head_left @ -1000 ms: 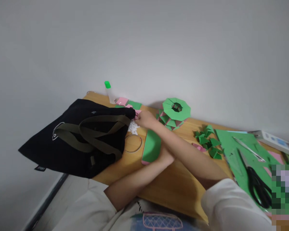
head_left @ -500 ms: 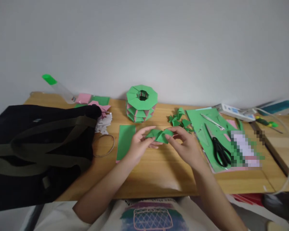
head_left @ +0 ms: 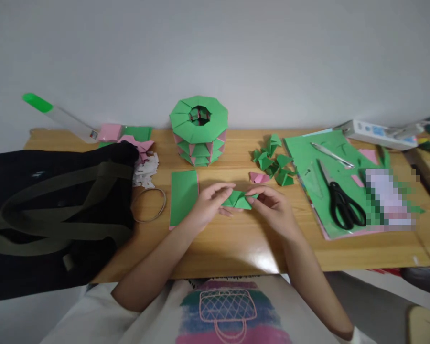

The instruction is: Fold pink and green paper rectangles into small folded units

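Between my two hands is a small folded piece of green paper (head_left: 237,199), with crease lines across its face. My left hand (head_left: 212,203) pinches its left end, fingers behind and thumb in front. At the other end, my right hand (head_left: 272,205) grips the upper right corner between thumb and fingers. Just left lies a stack of green paper strips (head_left: 184,196) with a pink edge. Beyond my right hand sit several folded green paper pieces (head_left: 272,162) and a pink folded piece (head_left: 259,177). A ring-shaped green and pink paper model (head_left: 199,129) stands behind.
A black bag (head_left: 57,220) covers the table's left side, beside a wire ring (head_left: 148,205) and white paper scraps (head_left: 145,171). On the right, green sheets (head_left: 308,181) carry black-handled scissors (head_left: 346,203) and a silver pen-like tool (head_left: 331,155). A power strip (head_left: 378,134) lies behind.
The folded green paper now lies flatter and straighter between my fingers, its right corner pinched. The camera view has shifted, bringing the pink folded piece into sight.
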`<state>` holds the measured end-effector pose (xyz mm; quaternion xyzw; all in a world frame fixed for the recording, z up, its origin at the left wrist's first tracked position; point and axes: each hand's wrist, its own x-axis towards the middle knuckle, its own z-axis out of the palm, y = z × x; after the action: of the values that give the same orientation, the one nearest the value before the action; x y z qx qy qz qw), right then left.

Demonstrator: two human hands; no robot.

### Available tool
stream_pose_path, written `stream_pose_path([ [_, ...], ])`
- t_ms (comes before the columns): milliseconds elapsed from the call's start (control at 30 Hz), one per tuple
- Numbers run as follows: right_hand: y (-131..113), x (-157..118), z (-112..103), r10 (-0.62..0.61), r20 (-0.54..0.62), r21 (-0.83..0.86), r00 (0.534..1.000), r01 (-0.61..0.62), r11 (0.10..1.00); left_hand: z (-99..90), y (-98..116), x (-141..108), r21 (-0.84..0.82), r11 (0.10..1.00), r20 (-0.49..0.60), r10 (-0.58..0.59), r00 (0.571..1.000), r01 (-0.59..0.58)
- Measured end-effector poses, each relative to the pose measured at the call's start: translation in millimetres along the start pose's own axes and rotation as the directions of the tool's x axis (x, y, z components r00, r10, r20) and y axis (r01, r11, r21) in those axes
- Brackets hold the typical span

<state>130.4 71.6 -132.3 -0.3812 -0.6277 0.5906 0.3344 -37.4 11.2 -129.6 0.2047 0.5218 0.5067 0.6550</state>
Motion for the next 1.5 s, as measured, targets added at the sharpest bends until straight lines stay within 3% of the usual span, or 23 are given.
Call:
stream_pose_path([
  [300,5.0,4.2,5.1,0.111,-0.003,0.072,0.994,-0.110,0.991,-1.9,-5.7,3.6,0.039,0.999,0.033,-0.014,0.999,0.013],
  [467,3.6,8.4,7.1,0.270,0.064,0.055,0.961,-0.274,0.960,-2.2,-6.8,4.4,0.077,0.997,0.041,0.000,0.999,-0.003],
  [667,-4.8,12.4,3.5,0.337,0.118,-0.010,0.934,-0.338,0.941,-2.3,-9.9,5.0,0.114,0.993,0.027,0.040,0.999,-0.043],
  [933,-4.4,4.5,5.5,0.299,0.004,0.071,0.954,-0.298,0.952,3.1,-10.1,3.2,0.063,0.996,-0.001,0.060,0.998,-0.060],
  [1267,-3.6,5.1,12.3,0.291,0.049,0.070,0.955,-0.294,0.953,1.0,-13.9,6.5,0.049,0.991,-0.071,0.125,0.990,-0.122],
  [1500,-0.1,5.0,15.8,0.284,0.016,0.091,0.959,-0.284,0.954,0.2,-14.0,6.0,0.069,0.985,-0.099,0.167,0.981,-0.160],
])
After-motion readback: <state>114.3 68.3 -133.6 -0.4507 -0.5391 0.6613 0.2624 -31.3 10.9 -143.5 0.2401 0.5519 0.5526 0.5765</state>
